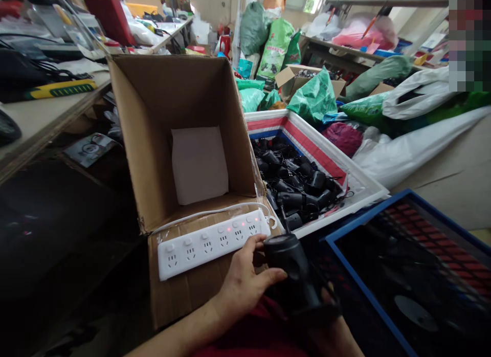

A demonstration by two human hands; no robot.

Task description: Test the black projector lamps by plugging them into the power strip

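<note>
A black corded appliance that looks like a hair dryer [289, 265] is held low in front of me, its round end tilted up. My left hand [245, 275] grips it from the left, thumb across its front and fingertips beside its round end. Mostly hidden behind its lower part, my right hand [335, 316] holds it from the right. Just left of it, a white power strip [213, 247] lies on a cardboard flap, with several red lights lit and no plugs in its sockets.
An open cardboard box [146, 142] stands ahead, tipped toward me. Right of it, a white bin [364, 188] holds many similar black appliances. A blue-rimmed crate [356, 277] sits at the right. On the left runs a cluttered workbench [57, 109]; green sacks [314, 98] lie behind.
</note>
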